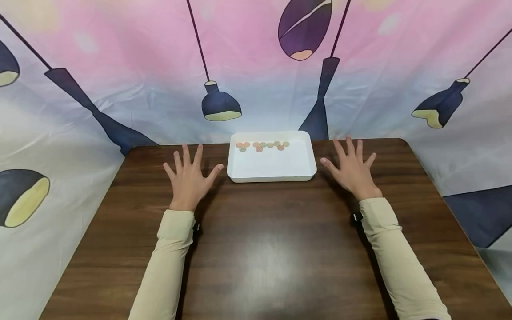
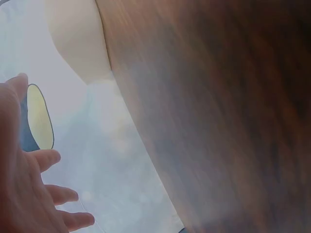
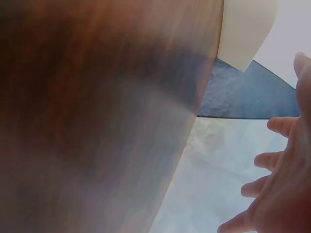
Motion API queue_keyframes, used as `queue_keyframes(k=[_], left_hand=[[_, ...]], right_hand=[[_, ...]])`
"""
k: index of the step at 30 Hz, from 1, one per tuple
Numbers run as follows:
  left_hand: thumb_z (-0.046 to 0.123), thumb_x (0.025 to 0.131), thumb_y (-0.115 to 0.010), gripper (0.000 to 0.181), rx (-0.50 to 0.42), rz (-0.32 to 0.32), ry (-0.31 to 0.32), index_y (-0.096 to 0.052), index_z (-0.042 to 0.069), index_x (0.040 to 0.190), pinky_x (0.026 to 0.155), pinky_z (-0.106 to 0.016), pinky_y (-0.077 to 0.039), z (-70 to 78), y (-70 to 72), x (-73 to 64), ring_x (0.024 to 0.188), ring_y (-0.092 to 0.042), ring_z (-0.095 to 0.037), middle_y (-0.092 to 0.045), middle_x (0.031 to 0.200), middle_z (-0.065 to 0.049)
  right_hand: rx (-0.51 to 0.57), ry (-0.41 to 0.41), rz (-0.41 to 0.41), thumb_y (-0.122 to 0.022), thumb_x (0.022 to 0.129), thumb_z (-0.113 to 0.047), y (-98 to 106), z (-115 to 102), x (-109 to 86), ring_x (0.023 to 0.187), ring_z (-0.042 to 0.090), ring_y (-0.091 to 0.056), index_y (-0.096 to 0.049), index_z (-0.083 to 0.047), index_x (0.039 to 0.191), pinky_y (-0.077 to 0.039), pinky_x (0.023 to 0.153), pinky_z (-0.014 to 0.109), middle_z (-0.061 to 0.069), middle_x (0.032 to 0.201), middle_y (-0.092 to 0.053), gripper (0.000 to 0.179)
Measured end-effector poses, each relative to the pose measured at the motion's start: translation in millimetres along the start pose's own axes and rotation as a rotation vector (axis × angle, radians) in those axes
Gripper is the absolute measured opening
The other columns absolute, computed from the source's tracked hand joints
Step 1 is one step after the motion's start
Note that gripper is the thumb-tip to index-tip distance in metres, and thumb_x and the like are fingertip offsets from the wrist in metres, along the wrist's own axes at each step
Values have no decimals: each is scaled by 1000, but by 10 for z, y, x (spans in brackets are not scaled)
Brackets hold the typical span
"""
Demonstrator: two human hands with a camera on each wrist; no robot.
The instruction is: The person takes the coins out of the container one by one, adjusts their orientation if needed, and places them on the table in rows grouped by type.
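A shallow white tray (image 1: 272,166) sits near the far edge of the table, and several copper and brass-coloured coins (image 1: 270,145) lie along its far side. Left of the tray is my left hand (image 1: 189,180), its fingers spread and straight, holding nothing. My right hand (image 1: 354,173) is on the tray's other side, likewise spread, with its thumb pointing toward the tray. Each wrist view shows the hand, left (image 2: 29,179) and right (image 3: 286,184), with bare fingers apart and a side of the tray, left (image 2: 80,39) and right (image 3: 248,31), beyond.
The brown wooden table (image 1: 264,249) reaches from the front to a printed cloth backdrop (image 1: 256,58) with dark lamp shapes, which hangs right behind the far edge. Both forearms, in cream sleeves (image 1: 162,271), lie across the table's left and right parts.
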State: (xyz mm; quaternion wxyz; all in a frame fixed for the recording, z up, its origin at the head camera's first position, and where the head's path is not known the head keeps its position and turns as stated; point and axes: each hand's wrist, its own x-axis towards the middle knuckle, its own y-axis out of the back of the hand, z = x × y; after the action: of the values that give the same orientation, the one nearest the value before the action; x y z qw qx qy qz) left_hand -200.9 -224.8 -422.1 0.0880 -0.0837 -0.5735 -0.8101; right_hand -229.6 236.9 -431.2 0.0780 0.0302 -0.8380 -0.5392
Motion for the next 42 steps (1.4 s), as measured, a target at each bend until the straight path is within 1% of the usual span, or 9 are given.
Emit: queue_keyframes(k=[8, 11, 14, 16, 19, 24, 30, 38, 42], left_hand=[[72, 100, -53, 92, -37, -5, -5, -30, 16, 169, 119, -85, 2, 8, -44, -93, 157, -7, -56, -9, 173, -28], [72, 101, -51, 90, -61, -13, 0, -31, 15, 168, 120, -83, -1, 22, -61, -94, 157, -10, -56, -10, 173, -28], [70, 102, -51, 88, -113, -20, 6, -32, 14, 168, 122, -81, -5, 44, -64, -88, 157, -13, -56, -12, 173, -28], [68, 103, -51, 86, -154, -29, 8, -31, 14, 168, 123, -79, -9, 64, -69, -83, 156, -16, -55, -15, 172, -28], [65, 105, -51, 83, -218, -39, 13, -32, 13, 168, 122, -78, -18, 90, -81, -72, 154, -23, -54, -22, 170, -29], [63, 107, -47, 80, -325, -55, 24, -34, 11, 167, 119, -74, -32, 115, -110, -20, 151, -33, -50, -33, 167, -26], [58, 109, -49, 73, -447, -81, 33, -39, 12, 164, 120, -66, -37, 187, -128, 80, 150, -39, -43, -41, 163, -21], [35, 110, -59, 45, -595, -16, -87, -62, 5, 144, 86, -47, -59, 468, -58, 333, 103, -69, -34, -72, 119, -18], [25, 109, -62, 35, -641, -123, -75, -68, 1, 134, 72, -44, -65, 619, -43, 553, 89, -71, -39, -73, 108, -23]], right_hand=[[31, -4, 21, -44, 106, -69, -59, 5, -124, 157, 55, 9, -24, -11, 169, 9, 111, 91, 26, 174, -4, 88], [110, 7, 33, -49, 108, -60, -76, -28, -135, 157, 56, -6, -27, -7, 168, -7, 117, 86, 29, 171, -14, 82], [332, 4, 0, -54, 110, -47, -93, -83, -139, 148, 54, -34, -32, -3, 164, -35, 116, 74, 31, 162, -34, 73], [557, -24, -64, -55, 112, -37, -112, -114, -142, 136, 51, -50, -34, 1, 162, -53, 105, 63, 32, 154, -44, 66], [876, -120, -168, -55, 112, -24, -163, -142, -153, 115, 37, -65, -36, 3, 160, -66, 86, 45, 31, 144, -49, 58], [1153, -200, -236, -56, 111, -13, -294, -128, -133, 109, 15, -66, -38, 4, 159, -65, 91, 37, 26, 145, -47, 54], [1296, -260, -233, -57, 110, -10, -373, -95, -81, 109, 14, -67, -42, 3, 157, -66, 89, 38, 6, 132, -58, 51], [1324, -291, -211, -59, 110, -13, -407, -108, 5, 114, 14, -65, -45, -1, 158, -66, 90, 37, 4, 133, -60, 52], [1321, -289, -212, -59, 110, -13, -424, -110, 50, 116, 15, -64, -44, -1, 158, -66, 91, 37, 6, 135, -59, 52]])
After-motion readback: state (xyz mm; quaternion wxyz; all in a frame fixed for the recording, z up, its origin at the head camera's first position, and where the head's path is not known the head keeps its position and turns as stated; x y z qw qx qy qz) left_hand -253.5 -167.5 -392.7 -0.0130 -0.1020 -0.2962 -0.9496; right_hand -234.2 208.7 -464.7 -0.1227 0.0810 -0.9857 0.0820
